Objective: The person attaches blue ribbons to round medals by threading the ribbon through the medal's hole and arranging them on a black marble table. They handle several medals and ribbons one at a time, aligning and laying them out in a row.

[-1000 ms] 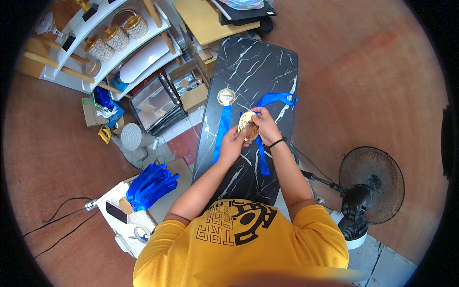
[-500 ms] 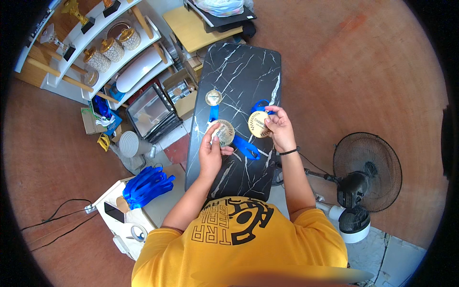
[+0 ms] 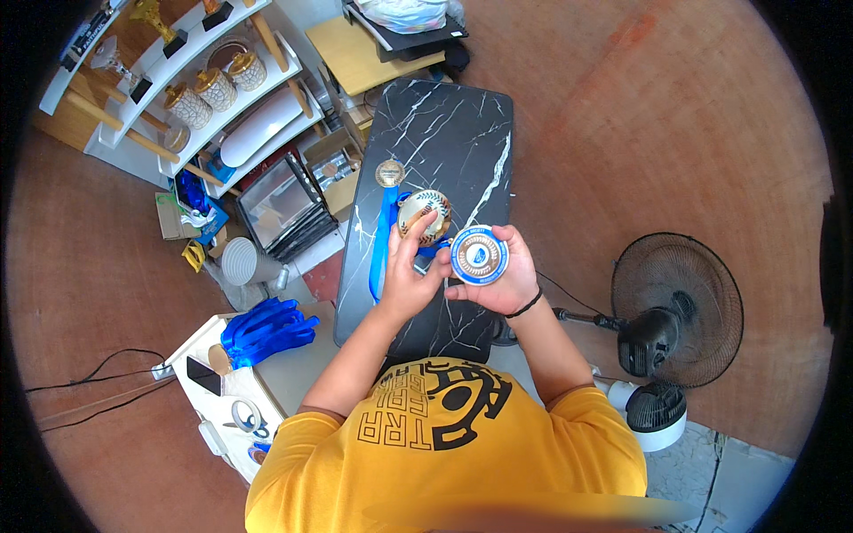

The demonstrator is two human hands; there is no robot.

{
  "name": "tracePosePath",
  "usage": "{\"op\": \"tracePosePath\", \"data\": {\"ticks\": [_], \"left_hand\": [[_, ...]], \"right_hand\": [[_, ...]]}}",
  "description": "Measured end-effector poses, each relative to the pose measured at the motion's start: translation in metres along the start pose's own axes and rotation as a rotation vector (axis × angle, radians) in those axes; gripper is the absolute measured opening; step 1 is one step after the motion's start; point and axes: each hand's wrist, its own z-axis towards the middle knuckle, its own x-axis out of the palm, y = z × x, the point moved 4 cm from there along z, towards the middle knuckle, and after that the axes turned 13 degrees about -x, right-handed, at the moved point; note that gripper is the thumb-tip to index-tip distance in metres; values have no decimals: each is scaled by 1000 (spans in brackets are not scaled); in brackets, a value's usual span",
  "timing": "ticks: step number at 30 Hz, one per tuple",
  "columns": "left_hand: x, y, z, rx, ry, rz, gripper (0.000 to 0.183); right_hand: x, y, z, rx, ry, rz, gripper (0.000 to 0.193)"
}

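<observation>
My right hand (image 3: 518, 282) holds up a round medal (image 3: 480, 255) with a blue ring around a white and gold centre. My left hand (image 3: 410, 282) is close beside it, gripping a gold baseball-patterned medal (image 3: 436, 202) with a finger across its face. Some fingertips of the left hand reach the near edge of the blue-ringed medal. Blue ribbon shows between and behind the two medals. Beyond my left hand, a smaller medal (image 3: 389, 173) lies on the black marble-patterned table (image 3: 444, 133), its blue ribbon (image 3: 380, 253) running toward me.
At left, a white cabinet top (image 3: 197, 410) carries a bundle of blue ribbons (image 3: 267, 334), a phone (image 3: 204, 376) and a tape roll (image 3: 246, 414). A pedestal fan (image 3: 678, 311) stands at right. Shelves with trophies (image 3: 160, 27) and storage boxes (image 3: 283, 209) flank the table's far left.
The right hand's medal has been turned to its blue-ringed face and brought nearer. The left hand's medal now shows a baseball-patterned face. Both hands have come together.
</observation>
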Motion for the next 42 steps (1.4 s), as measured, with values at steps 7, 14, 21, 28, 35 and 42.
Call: {"op": "tracePosePath", "data": {"ticks": [7,14,21,28,35,42], "left_hand": [[4,6,-14,-184,51,-423,56],[9,43,-65,-178,100,-72,31],[31,131,-161,-1056,236,-725,29],[21,169,-197,-1291,89,-591,35],[-9,148,-198,-1146,54,-323,33],[-96,59,-154,-582,-140,112,27]], "right_hand": [[3,3,-30,-147,-222,-436,39],[37,37,-53,-197,164,-442,29],[-2,91,50,-631,16,-880,26],[-106,84,150,-527,-304,-1085,25],[-161,73,166,-540,-326,-911,22],[-96,133,95,-807,42,-830,41]]}}
